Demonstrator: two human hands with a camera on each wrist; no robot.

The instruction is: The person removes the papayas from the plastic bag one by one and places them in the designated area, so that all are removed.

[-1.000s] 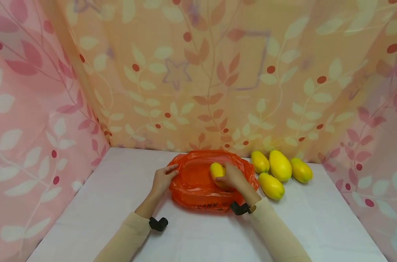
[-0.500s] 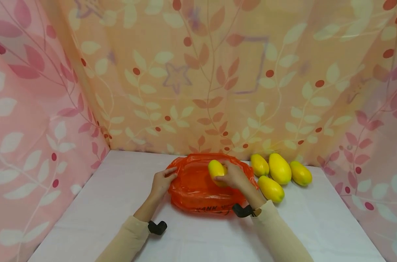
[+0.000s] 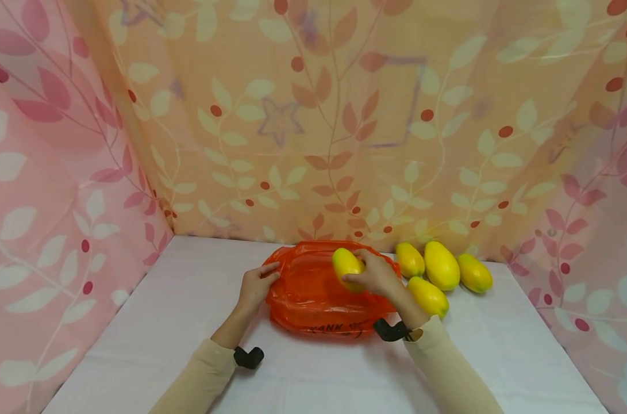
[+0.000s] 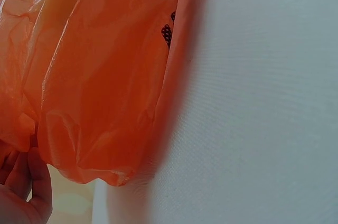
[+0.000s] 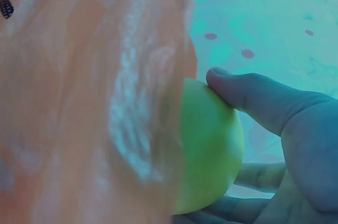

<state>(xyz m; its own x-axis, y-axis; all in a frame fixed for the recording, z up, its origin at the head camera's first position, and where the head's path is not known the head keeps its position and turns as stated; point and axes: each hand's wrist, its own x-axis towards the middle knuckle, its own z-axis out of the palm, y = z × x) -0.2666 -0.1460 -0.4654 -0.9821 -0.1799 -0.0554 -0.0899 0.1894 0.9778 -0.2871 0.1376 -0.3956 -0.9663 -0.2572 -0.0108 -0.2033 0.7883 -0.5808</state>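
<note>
A crinkled red plastic bag [image 3: 313, 287] with dark lettering lies on the white table, its mouth spread wide. At its left edge my left hand [image 3: 253, 290] pinches the plastic between thumb and fingers; the left wrist view shows those fingers [image 4: 39, 176] right at the bag's rim. My right hand [image 3: 377, 279] holds a yellow mango [image 3: 346, 267] over the bag's opening. From the right wrist, the thumb lies on top of the mango [image 5: 214, 139] with fingers beneath, and the bag's side [image 5: 79, 102] hides part of the fruit.
Just right of the bag sit several more yellow mangoes [image 3: 442, 265] in a cluster, one [image 3: 428, 298] nearer the front. A floral curtain [image 3: 313, 144] hangs behind the white table [image 3: 303, 379], and more patterned cloth [image 3: 60, 190] closes both sides. Each wrist wears a black camera mount.
The right hand has shifted a little to the right with the mango, which shows more fully above the bag. The left hand keeps its hold on the bag's edge.
</note>
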